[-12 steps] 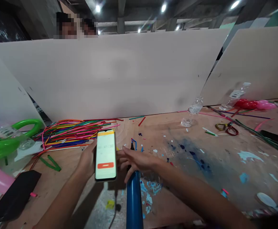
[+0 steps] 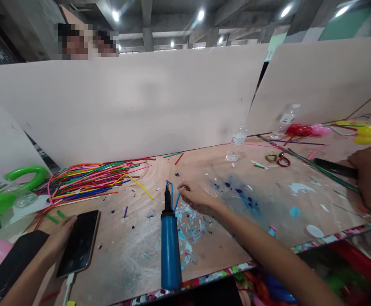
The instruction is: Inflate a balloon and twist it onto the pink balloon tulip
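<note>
My left hand [image 2: 57,236] grips the left edge of a phone [image 2: 80,243] that lies flat on the wooden table [image 2: 236,229] with a dark screen and a white cable [image 2: 69,282] plugged in. A blue hand pump [image 2: 170,248] lies in the middle, its black nozzle [image 2: 167,199] pointing away from me. A thin blue balloon [image 2: 171,191] loops at that nozzle. My right hand [image 2: 196,197] reaches just right of the nozzle, its fingertips pinched on the balloon's end.
A heap of thin coloured balloons [image 2: 89,177] lies at the back left beside a green inflated balloon [image 2: 0,197]. Water bottles [image 2: 236,146], scissors [image 2: 277,159] and a black pump [image 2: 335,168] sit at the right, near another person's hand [image 2: 368,180]. White boards [image 2: 140,102] wall the back.
The phone, held up with a lit screen before, now lies low at the left with a dark screen. My right hand has moved off the pump body forward to the blue balloon.
</note>
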Motion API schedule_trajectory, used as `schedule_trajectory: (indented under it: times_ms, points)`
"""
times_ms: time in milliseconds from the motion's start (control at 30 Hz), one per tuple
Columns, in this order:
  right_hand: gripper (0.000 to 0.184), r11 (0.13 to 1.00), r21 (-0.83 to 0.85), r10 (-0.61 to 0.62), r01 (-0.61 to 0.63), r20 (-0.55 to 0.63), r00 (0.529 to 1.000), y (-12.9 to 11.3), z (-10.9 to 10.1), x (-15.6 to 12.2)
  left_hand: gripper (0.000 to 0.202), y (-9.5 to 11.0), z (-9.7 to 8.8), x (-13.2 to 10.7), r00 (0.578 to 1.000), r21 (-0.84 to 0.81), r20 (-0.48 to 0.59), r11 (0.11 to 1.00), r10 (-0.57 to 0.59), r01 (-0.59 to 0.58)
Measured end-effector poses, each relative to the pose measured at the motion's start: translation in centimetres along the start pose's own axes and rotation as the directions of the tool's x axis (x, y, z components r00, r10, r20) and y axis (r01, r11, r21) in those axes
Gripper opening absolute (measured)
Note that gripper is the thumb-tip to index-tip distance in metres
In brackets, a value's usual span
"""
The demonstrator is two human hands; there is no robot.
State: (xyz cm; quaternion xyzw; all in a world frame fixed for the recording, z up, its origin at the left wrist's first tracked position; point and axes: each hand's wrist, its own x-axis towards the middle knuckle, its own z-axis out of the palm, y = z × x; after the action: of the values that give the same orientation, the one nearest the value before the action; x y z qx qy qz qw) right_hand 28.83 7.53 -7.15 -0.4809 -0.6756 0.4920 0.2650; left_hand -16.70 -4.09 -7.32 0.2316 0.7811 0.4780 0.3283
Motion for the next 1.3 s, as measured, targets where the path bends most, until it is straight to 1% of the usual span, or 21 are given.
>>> schedule_trajectory:
  times_ms: [33, 100, 133, 167, 200, 233, 267, 300, 333, 400, 467, 500, 567, 667, 733, 833, 933, 1000, 1100, 1200, 1300]
  points:
    - [0.019, 1.000, -0.005, -0.011, 0.011, 0.002, 1.000, 0.0, 0.3, 0.4, 0.021, 0.4, 0.0, 0.5, 0.993, 0.204, 0.000, 0.972, 0.115, -0.113]
    - [0.012, 1.000, -0.011, -0.029, 0.029, 0.002, 1.000, -0.2, 0.7, 1.2, 0.032, 1.7, 0.3, 1.0, 0.936, 0.523, 0.073, 0.786, 0.344, -0.330]
    - [0.011, 1.000, -0.009, -0.030, 0.030, 0.001, 1.000, -0.2, 1.0, 1.7, 0.037, 2.6, 0.8, 0.8, 0.895, 0.571, 0.139, 0.705, 0.423, -0.422]
    - [0.011, 1.000, -0.002, -0.025, 0.025, 0.002, 1.000, -0.3, 1.2, 2.2, 0.041, 3.5, 1.7, 0.2, 0.845, 0.554, 0.199, 0.655, 0.496, -0.515]
    - [0.011, 1.000, 0.010, -0.013, 0.013, 0.004, 1.000, -0.3, 1.5, 2.7, 0.042, 4.3, 2.9, -0.7, 0.825, 0.482, 0.248, 0.674, 0.508, -0.560]
    - [0.012, 1.000, 0.026, 0.003, -0.003, 0.010, 1.000, -0.3, 1.9, 3.3, 0.040, 5.1, 4.6, -2.0, 0.823, 0.358, 0.321, 0.745, 0.468, -0.563]
    - [0.016, 0.999, 0.044, 0.020, -0.021, 0.024, 1.000, -0.2, 2.3, 3.9, 0.036, 5.8, 6.8, -3.4, 0.806, 0.204, 0.400, 0.815, 0.436, -0.542]
    - [0.023, 0.997, 0.061, 0.036, -0.039, 0.043, 0.998, -0.1, 2.8, 4.5, 0.033, 6.2, 9.4, -4.9, 0.797, 0.043, 0.473, 0.894, 0.376, -0.447]
    - [0.030, 0.996, 0.077, 0.050, -0.055, 0.068, 0.996, -0.1, 3.3, 5.1, 0.031, 6.5, 12.3, -6.4, 0.823, -0.089, 0.499, 0.961, 0.271, -0.262]
    - [0.036, 0.992, 0.102, 0.062, -0.074, 0.121, 0.991, 0.0, 4.3, 6.2, 0.032, 6.5, 18.0, -8.9, 0.813, -0.181, 0.531, 0.969, 0.239, -0.166]
    - [0.034, 0.990, 0.122, 0.055, -0.074, 0.155, 0.986, -0.2, 4.8, 7.2, 0.032, 6.4, 22.8, -10.2, 0.797, -0.242, 0.564, 0.966, 0.215, -0.089]
    - [0.031, 0.989, 0.130, 0.045, -0.066, 0.162, 0.986, -0.4, 4.9, 7.7, 0.033, 6.4, 24.5, -10.5, 0.782, -0.266, 0.589, 0.963, 0.204, -0.051]
    - [0.027, 0.989, 0.145, 0.014, -0.037, 0.159, 0.987, -1.4, 4.3, 8.7, 0.035, 7.0, 26.6, -10.3, 0.747, -0.294, 0.639, 0.956, 0.184, 0.016]
    - [0.025, 0.979, 0.193, -0.081, 0.062, 0.093, 0.992, -4.1, 1.8, 10.2, 0.040, 9.3, 27.3, -9.8, 0.696, -0.321, 0.697, 0.943, 0.175, 0.083]
    - [0.025, 0.959, 0.242, -0.163, 0.149, 0.037, 0.986, -6.6, -0.4, 10.7, 0.042, 11.5, 27.1, -9.8, 0.671, -0.388, 0.698, 0.919, 0.248, 0.065]
    - [0.027, 0.890, 0.331, -0.331, 0.314, -0.003, 0.943, -10.1, -2.8, 9.9, 0.038, 14.4, 27.0, -10.9, 0.659, -0.564, 0.564, 0.815, 0.498, -0.132]
    - [0.030, 0.789, 0.421, -0.456, 0.446, -0.083, 0.886, -12.3, -3.5, 7.8, 0.026, 16.1, 27.1, -12.5, 0.637, -0.650, 0.392, 0.690, 0.664, -0.318]
    - [0.030, 0.755, 0.454, -0.474, 0.472, -0.118, 0.872, -13.1, -3.3, 6.1, 0.021, 16.3, 26.9, -13.7, 0.604, -0.678, 0.298, 0.609, 0.739, -0.411]
    - [0.026, 0.731, 0.449, -0.528, 0.514, -0.105, 0.842, -13.7, -2.9, 4.1, 0.017, 16.0, 26.2, -15.0, 0.522, -0.698, 0.191, 0.489, 0.831, -0.523]
    - [0.020, 0.704, 0.440, -0.589, 0.557, -0.077, 0.805, -14.1, -2.9, 2.8, 0.015, 15.3, 25.3, -15.8, 0.442, -0.706, 0.122, 0.391, 0.889, -0.591]
    - [0.017, 0.695, 0.437, -0.618, 0.571, -0.043, 0.785, -14.4, -3.0, 1.9, 0.018, 14.9, 24.5, -16.1, 0.355, -0.691, 0.077, 0.307, 0.932, -0.654]
